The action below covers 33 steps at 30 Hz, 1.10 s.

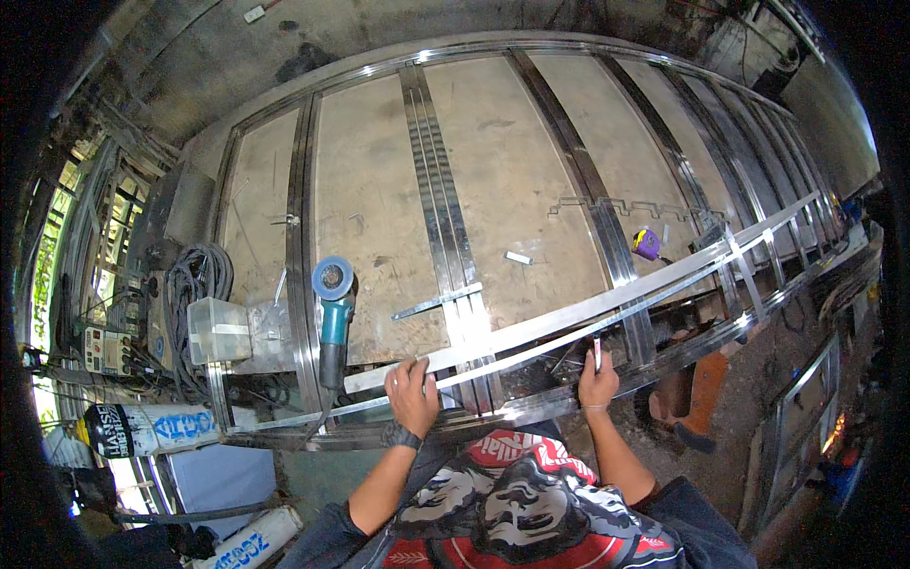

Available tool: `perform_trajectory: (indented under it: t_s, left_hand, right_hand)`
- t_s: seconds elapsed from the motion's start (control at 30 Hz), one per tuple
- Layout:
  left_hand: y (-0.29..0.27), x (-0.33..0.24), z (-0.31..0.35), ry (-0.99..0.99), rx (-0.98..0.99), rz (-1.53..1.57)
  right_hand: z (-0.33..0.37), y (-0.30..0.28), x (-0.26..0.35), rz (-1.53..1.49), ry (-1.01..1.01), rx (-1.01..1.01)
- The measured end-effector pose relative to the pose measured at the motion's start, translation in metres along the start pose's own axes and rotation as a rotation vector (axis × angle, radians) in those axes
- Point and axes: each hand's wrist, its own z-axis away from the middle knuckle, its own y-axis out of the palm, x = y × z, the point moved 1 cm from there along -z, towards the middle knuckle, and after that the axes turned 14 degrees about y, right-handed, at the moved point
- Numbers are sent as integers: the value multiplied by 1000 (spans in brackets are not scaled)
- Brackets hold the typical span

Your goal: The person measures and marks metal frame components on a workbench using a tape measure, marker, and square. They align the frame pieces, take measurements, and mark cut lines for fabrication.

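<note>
A long pale metal flat bar (569, 310) lies slantwise over the near side of a shiny steel frame (455, 341). My left hand (413, 396), with a dark watch on its wrist, is closed on the bar near its left end. Lower right of the bar, my right hand (597, 383) is closed around a slim white, pen-like tool (597, 353) that points away from me; its exact kind is too small to tell. A thinner metal strip (607, 320) runs beside the bar on my side.
A teal angle grinder (335, 322) rests left of my left hand. A short metal strip (436, 302), a small white piece (518, 257) and a purple-yellow tape measure (646, 244) lie beyond the bar. Coiled cable (199, 275) and a clear plastic box (218, 330) sit far left.
</note>
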Motion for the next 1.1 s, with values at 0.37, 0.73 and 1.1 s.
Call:
perform_trajectory:
  t_s: [0.37, 0.73, 1.1]
  left_hand:
    - [64, 55, -118, 56, 100, 87]
    - [85, 86, -130, -146, 208, 223]
    - [72, 77, -128, -105, 11, 329]
  right_hand:
    - [-111, 114, 115, 75, 114, 392]
    - [-132, 182, 105, 103, 347, 315]
    - [-85, 150, 137, -421, 373, 700]
